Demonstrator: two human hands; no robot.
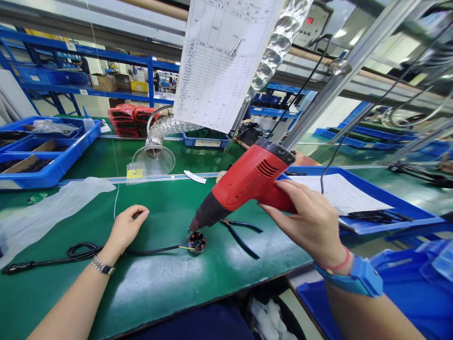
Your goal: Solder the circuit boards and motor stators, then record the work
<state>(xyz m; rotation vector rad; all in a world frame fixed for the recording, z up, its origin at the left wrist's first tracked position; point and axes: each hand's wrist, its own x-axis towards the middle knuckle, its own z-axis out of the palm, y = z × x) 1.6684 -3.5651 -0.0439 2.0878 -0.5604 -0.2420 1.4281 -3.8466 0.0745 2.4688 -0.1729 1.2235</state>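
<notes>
Right hand around downward-tilted heat gun

We count one left hand, one right hand, one red heat gun, one round component, one black cable and one pair of pliers. Around these, we count one divided blue bin at left, one shallow blue tray at right, one clear hood, one hanging printed form and two stacks of red packets.
</notes>
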